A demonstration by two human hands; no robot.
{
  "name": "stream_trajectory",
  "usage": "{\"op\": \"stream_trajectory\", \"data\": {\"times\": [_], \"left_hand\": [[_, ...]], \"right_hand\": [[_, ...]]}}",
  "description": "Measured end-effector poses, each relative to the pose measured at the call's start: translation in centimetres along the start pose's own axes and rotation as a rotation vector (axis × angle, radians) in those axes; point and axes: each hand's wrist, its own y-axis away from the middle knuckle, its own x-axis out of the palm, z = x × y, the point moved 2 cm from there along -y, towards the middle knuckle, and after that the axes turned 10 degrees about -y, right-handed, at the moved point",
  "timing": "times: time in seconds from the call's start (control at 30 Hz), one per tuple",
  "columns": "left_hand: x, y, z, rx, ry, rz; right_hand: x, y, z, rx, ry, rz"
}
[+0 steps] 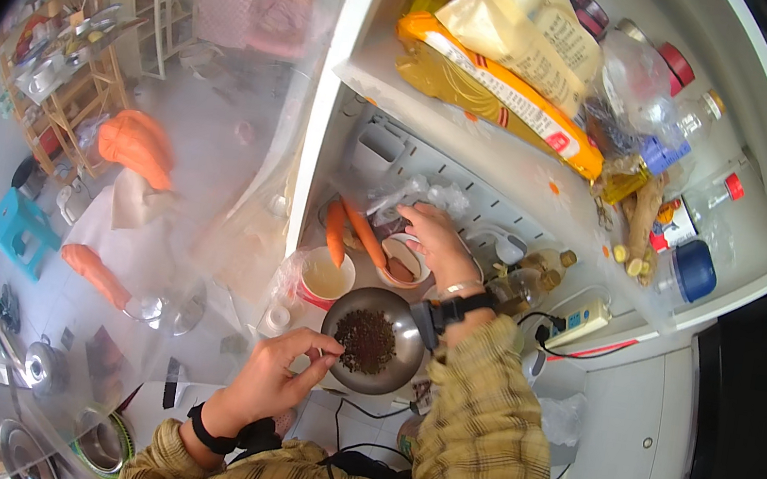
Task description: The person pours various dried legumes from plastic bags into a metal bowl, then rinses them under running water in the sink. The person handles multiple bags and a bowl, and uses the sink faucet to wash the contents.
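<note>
A shallow metal bowl holds a layer of small dark dried grains, perhaps peppercorns. At its left rim, the thumb and forefinger of my left hand come together on the edge. My right hand reaches past the bowl to the back of the lower shelf. Its fingertips are beside a crumpled clear plastic bag; whether they grip it is hidden. Two carrots lie just left of that hand. Below it stands a white bowl with something brown inside.
A paper tub of pale contents and a small white bottle stand left of the metal bowl. Oil bottles and a power strip are at right. Overhead, a shelf carries food packets. A clear plastic curtain hangs left.
</note>
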Motion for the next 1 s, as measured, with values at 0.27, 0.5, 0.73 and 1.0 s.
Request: {"op": "stream_trajectory", "data": {"times": [0.27,0.5,0.73,1.0], "left_hand": [[2.6,0.3,0.0,0.000,0.022,0.140],[5.7,0.7,-0.4,-0.006,0.055,0.257],[6.8,1.9,-1.2,0.035,0.046,0.335],[7.3,3.1,-2.7,0.129,0.031,0.399]], "right_hand": [[-11.1,18.5,-1.3,-0.176,-0.027,0.021],[-19.9,26.1,-11.7,-0.031,0.332,-0.225],[-25.9,27.7,-22.2,0.193,-0.037,-0.485],[-30.2,23.4,-24.2,0.010,-0.541,-1.007]]}}
